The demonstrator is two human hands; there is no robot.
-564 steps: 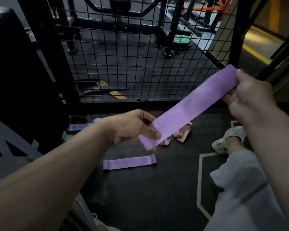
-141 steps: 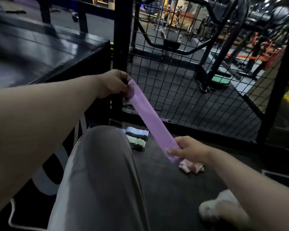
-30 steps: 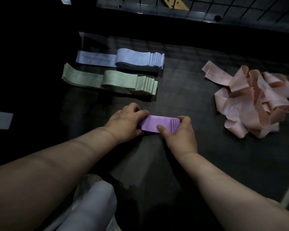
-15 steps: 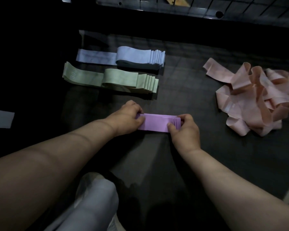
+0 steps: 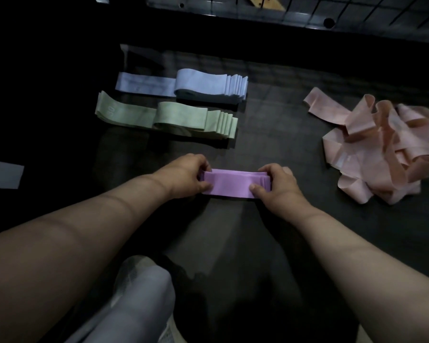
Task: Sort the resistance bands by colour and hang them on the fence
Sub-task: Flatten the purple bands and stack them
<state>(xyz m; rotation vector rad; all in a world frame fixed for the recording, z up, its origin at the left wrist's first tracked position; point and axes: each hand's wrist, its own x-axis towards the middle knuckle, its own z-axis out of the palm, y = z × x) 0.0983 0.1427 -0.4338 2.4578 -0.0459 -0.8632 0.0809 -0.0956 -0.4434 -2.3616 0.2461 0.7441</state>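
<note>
A stack of purple resistance bands [image 5: 229, 183] lies flat on the dark floor in the middle of the view. My left hand [image 5: 183, 175] grips its left end and my right hand [image 5: 274, 184] grips its right end, thumbs on the near edge. Beyond it lie a neat stack of green bands [image 5: 169, 118] and, farther back, a neat stack of pale blue bands [image 5: 183, 85]. A loose tangled heap of pink bands [image 5: 379, 147] sits at the right. The bottom of the wire fence [image 5: 307, 11] runs along the top edge.
My knee in light grey trousers [image 5: 134, 300] is at the bottom centre. A pale floor marking [image 5: 3, 173] shows at the left edge. A yellow-brown plate [image 5: 263, 2] lies beyond the fence.
My hands have spread apart along the purple stack, which now shows wider between them. Much earlier I held a single purple band stretched up by the fence.
</note>
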